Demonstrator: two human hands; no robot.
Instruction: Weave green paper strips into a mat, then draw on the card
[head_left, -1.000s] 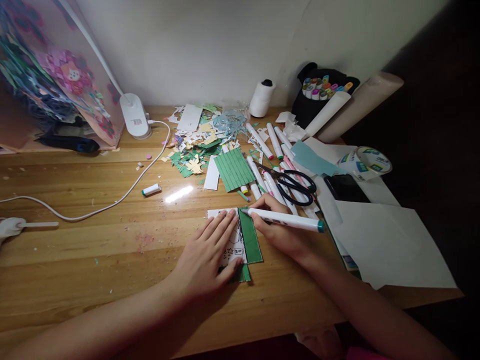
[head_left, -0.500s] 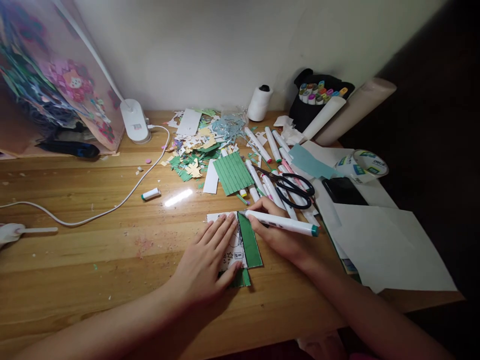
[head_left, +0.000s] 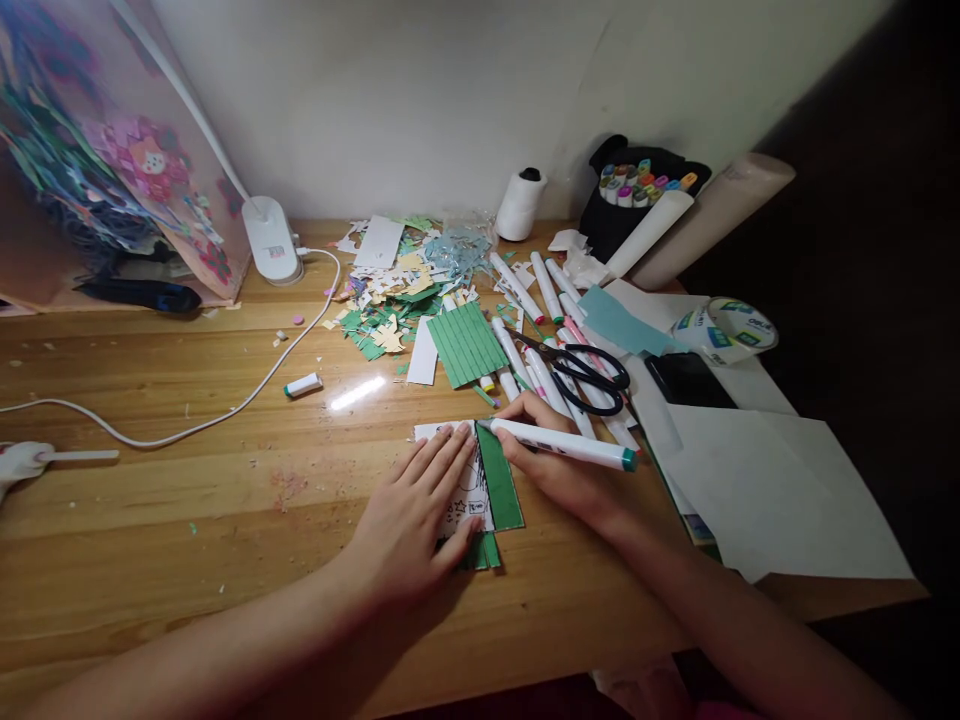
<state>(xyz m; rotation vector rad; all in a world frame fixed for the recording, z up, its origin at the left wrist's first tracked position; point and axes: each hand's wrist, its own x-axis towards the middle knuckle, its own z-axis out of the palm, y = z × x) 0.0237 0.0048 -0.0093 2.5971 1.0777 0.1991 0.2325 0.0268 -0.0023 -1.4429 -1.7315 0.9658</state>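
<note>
My left hand (head_left: 424, 495) lies flat, fingers stretched, pressing a white card with black drawings (head_left: 475, 500) onto the table. Under and beside that card is a green piece of card (head_left: 501, 485), and green strips (head_left: 487, 552) stick out below. In my right hand (head_left: 551, 470) is a white marker with a green end (head_left: 574, 445), gripped like a pen. Its tip touches the top of the green card, close to the edge of the white one. A marker cap (head_left: 303, 386) lies apart on the left.
Behind the hands lie a lined green card (head_left: 466, 345), paper scraps (head_left: 397, 300), loose markers (head_left: 517, 285) and black-handled scissors (head_left: 592, 380). Tape (head_left: 724, 330), a phone (head_left: 688, 381) and white paper (head_left: 787, 490) are at right. A white cable (head_left: 247, 400) crosses the left.
Almost nothing differs. The marker tip sits at nearly the same spot on the green card, and the whole view has shifted very slightly.
</note>
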